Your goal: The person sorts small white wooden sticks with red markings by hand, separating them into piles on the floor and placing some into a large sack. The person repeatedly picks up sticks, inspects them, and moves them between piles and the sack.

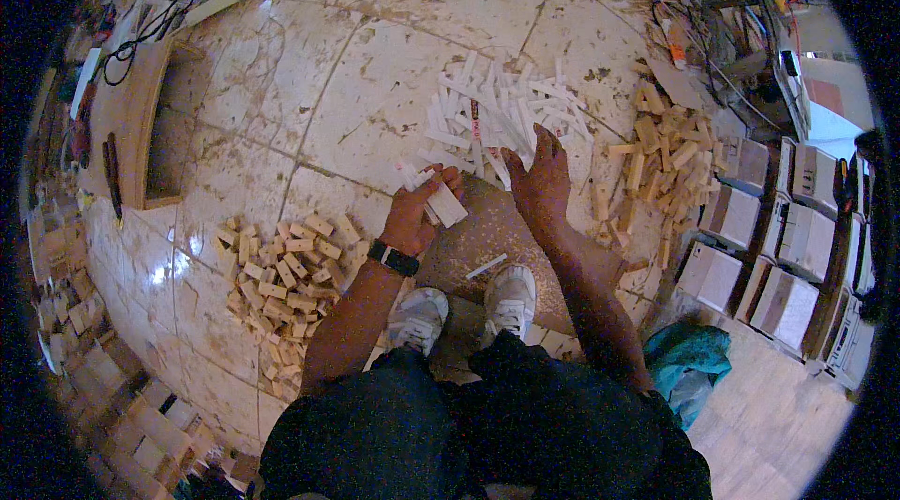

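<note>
My left hand [414, 211], with a black watch on the wrist, grips a small bundle of white strips [439, 200] just in front of my feet. My right hand [542, 183] reaches forward with fingers spread, touching the near edge of a loose pile of white strips [497, 111] on the tiled floor. One stray white strip [487, 266] lies by my white shoes [511, 298]. I am crouched over the floor, dark trousers at the lower edge.
A heap of small wooden blocks [281, 270] lies to my left, another heap of wood offcuts [661, 163] to my right. Wooden boxes [778, 247] line the right side. A wooden cabinet [141, 120] with cables stands at left. A teal cloth [689, 359] lies near my right elbow.
</note>
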`<action>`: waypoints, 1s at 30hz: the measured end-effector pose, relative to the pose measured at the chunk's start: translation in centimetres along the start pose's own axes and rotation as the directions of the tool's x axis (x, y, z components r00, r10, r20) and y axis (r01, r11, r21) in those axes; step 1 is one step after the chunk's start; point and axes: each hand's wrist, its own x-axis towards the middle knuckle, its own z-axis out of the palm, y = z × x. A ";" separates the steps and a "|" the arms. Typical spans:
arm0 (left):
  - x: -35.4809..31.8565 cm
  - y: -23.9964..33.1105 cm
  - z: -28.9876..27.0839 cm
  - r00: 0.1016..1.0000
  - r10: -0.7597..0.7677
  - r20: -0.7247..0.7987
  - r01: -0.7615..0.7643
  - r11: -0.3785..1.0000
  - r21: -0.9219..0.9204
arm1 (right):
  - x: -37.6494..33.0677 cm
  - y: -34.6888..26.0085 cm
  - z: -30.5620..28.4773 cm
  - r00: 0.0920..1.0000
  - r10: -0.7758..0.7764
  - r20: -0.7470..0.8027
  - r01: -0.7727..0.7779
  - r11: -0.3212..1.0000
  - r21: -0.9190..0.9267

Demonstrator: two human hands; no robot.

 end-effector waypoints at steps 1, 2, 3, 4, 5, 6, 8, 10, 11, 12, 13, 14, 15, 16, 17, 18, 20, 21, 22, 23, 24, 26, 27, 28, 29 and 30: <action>0.1 0.0 0.1 1.000 0.002 0.018 -0.001 1.000 -0.011 | -0.2 -0.1 0.1 0.998 -0.048 -0.038 0.050 0.998 0.041; 0.1 0.0 0.2 0.999 0.004 0.036 -0.003 1.000 -0.022 | -0.4 -0.3 0.3 0.992 -0.095 -0.077 0.102 0.992 0.080; 0.1 0.0 0.2 1.000 -0.006 0.024 0.007 1.000 -0.030 | -1.0 -0.6 0.5 0.979 -0.177 0.099 0.160 0.975 0.155; 0.1 0.1 0.3 1.000 -0.016 0.011 0.016 0.999 -0.039 | -1.7 -1.0 0.9 0.927 -0.265 0.265 0.203 0.949 0.239; 0.1 0.1 0.3 0.999 -0.024 0.024 0.026 0.997 -0.071 | -2.3 -1.3 1.1 0.831 -0.353 0.431 0.221 0.919 0.328; 0.0 0.3 0.3 0.999 -0.041 -0.010 0.041 0.999 0.010 | -2.6 -1.5 1.2 0.839 -0.354 0.414 0.242 0.923 0.298; -0.3 0.6 0.3 0.996 -0.080 -0.026 0.083 0.990 0.114 | -3.0 -1.6 1.3 0.842 -0.357 0.405 0.277 0.930 0.243; -0.6 0.9 0.4 0.998 -0.059 -0.025 0.063 0.975 0.214 | -2.9 -1.4 1.5 0.829 -0.218 0.515 0.080 0.958 0.277; -0.8 0.9 0.5 0.998 -0.057 -0.040 0.065 0.968 0.244 | -2.9 -1.1 1.7 0.809 -0.157 0.567 -0.016 0.957 0.289; -0.8 1.0 0.7 0.999 -0.021 -0.049 0.035 0.952 0.303 | -2.8 -0.8 1.9 0.832 -0.127 0.541 -0.005 0.972 0.235; -0.8 1.0 0.9 0.997 0.008 -0.073 0.018 0.937 0.349 | -2.9 -0.4 2.2 0.852 -0.098 0.514 0.004 0.984 0.180; -0.9 0.9 1.0 0.996 0.040 -0.080 -0.006 0.921 0.391 | -3.1 -0.1 2.5 0.870 -0.114 0.480 0.039 0.986 0.164; -0.9 0.9 1.1 0.998 0.034 -0.058 -0.011 0.937 0.349 | -3.2 0.3 2.8 0.890 -0.169 0.424 0.069 0.968 0.241; -1.0 0.8 1.2 0.999 0.032 -0.018 -0.025 0.952 0.304 | -3.4 0.7 3.1 0.900 -0.261 0.349 0.133 0.927 0.351; -1.1 0.8 1.2 0.999 0.033 0.022 -0.038 0.965 0.259 | -3.5 1.0 3.4 0.909 -0.236 0.343 0.081 0.908 0.410; -1.1 0.9 1.2 0.998 0.057 0.009 -0.057 0.946 0.319 | -3.5 1.3 3.5 0.918 -0.210 0.337 0.031 0.883 0.468; -1.0 1.0 1.1 0.994 0.106 -0.002 -0.095 0.900 0.425 | -2.9 1.7 3.2 0.870 0.040 0.492 -0.298 0.837 0.458; -1.0 1.2 1.1 0.996 0.083 -0.031 -0.064 0.922 0.381 | -2.4 1.8 2.9 0.915 -0.012 0.402 -0.137 0.930 0.341; -1.0 1.3 1.0 0.997 0.056 -0.051 -0.037 0.945 0.324 | -1.5 2.0 2.2 0.940 -0.093 0.327 0.027 0.979 0.201; -1.1 1.4 0.9 0.998 0.015 -0.059 0.000 0.970 0.245 | -0.8 2.0 1.6 0.947 -0.183 0.263 0.178 0.983 0.042; -1.0 1.6 0.9 0.999 0.011 -0.052 0.002 0.969 0.248 | -0.1 1.9 1.1 0.983 -0.120 0.142 0.117 0.993 0.033; -0.9 1.6 0.9 0.999 -0.012 -0.031 0.018 0.979 0.205 | 0.7 1.5 0.0 0.990 -0.024 -0.136 0.030 0.999 0.037; -0.9 1.6 1.0 0.999 -0.014 -0.042 0.022 0.980 0.200 | 0.6 1.2 -0.2 0.995 0.018 -0.095 -0.014 0.999 0.050; -1.0 1.4 1.0 0.998 -0.011 -0.067 0.023 0.982 0.189 | 0.3 0.8 -0.3 0.996 0.027 -0.080 -0.022 0.998 0.066; -0.8 1.4 1.2 0.996 -0.007 -0.087 0.022 0.983 0.180 | 0.0 0.5 -0.2 0.996 0.023 -0.088 -0.015 0.995 0.095; -1.3 1.1 1.1 0.995 0.004 -0.095 0.015 0.979 0.205 | -1.2 0.1 0.0 0.997 -0.053 0.049 0.048 0.994 0.101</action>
